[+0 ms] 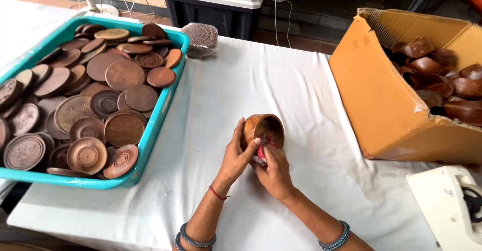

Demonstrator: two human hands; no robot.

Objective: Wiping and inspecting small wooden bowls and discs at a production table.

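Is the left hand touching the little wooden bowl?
Touching. The head view shows the left hand wrapped around the side of the wooden bowl, thumb on its rim.

Counts across your bench

You had two hands in view, the left hand [235, 156] and the right hand [273, 169], and between them one wooden bowl [264, 128] and one small red cloth [261, 151]. You had one teal tray [153, 125] holding round wooden lids [123, 75], too many and too overlapped to count exactly, several dozen at least. You had one cardboard box [374, 98] with more wooden bowls [426, 65] inside, about ten showing and others hidden. You also had one clear bag [200, 38] of small dark pieces, one black bin [213, 2] with a white lid, one white device [449, 206], and one white cloth [281, 80] over the bench.
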